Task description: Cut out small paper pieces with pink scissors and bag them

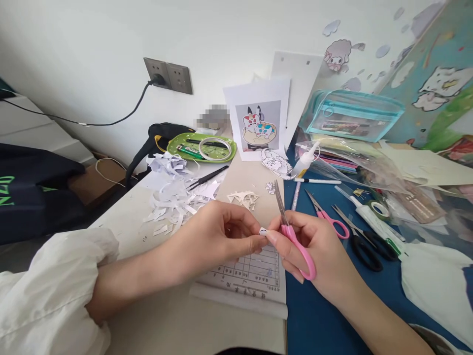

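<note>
Between my two hands is a small white paper piece point(263, 231) with a dark printed line. My left hand point(225, 236) pinches its left side between thumb and index finger. The fingertips of my right hand point(306, 241) meet its right side, while pink-handled scissors point(290, 231) rest in that same hand, blades pointing up and away. Below lies a printed form pad point(254, 271) with a rolled lower edge. Beyond the fingers are a small paper cutout point(270, 187) and cream paper scraps point(244, 198).
White paper shreds point(177, 192), black tweezers point(209, 176) and a green tray point(181, 140) lie left. A printed cat picture point(258, 123) leans against the wall. Rightward are a glue bottle point(306, 160), another pink pair of scissors point(328, 217), black scissors point(369, 241) and a clear pencil case point(354, 118).
</note>
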`<state>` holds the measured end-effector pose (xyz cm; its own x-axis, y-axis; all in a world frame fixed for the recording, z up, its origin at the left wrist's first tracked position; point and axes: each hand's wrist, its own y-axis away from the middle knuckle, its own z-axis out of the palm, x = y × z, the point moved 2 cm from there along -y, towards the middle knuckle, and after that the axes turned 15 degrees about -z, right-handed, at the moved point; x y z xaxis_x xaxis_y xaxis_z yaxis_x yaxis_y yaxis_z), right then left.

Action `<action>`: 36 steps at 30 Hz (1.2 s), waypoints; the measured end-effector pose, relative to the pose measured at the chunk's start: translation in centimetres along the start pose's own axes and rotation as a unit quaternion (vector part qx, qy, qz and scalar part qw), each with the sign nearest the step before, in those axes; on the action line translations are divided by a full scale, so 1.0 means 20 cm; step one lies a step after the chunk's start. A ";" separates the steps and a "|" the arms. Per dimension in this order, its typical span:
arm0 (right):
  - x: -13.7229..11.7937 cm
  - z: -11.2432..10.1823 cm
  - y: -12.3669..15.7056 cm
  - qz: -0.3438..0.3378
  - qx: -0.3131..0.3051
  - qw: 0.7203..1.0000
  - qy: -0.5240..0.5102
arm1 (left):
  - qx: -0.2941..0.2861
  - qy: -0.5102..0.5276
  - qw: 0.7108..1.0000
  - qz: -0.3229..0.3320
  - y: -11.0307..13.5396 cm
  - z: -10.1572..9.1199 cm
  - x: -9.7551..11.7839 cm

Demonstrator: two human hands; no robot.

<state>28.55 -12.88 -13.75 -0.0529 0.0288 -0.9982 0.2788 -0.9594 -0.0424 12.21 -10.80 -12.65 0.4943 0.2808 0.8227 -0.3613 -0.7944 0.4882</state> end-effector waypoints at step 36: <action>0.02 -0.04 -0.01 -0.053 0.007 0.998 -0.030 | 0.136 -0.119 0.953 0.242 0.04 -0.02 0.05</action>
<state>29.32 -12.42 -14.12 -0.1398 0.1141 -0.9836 0.2554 -0.9556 -0.1471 12.07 -10.93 -11.25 0.4995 -0.2589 0.8267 -0.3900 -0.9193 -0.0523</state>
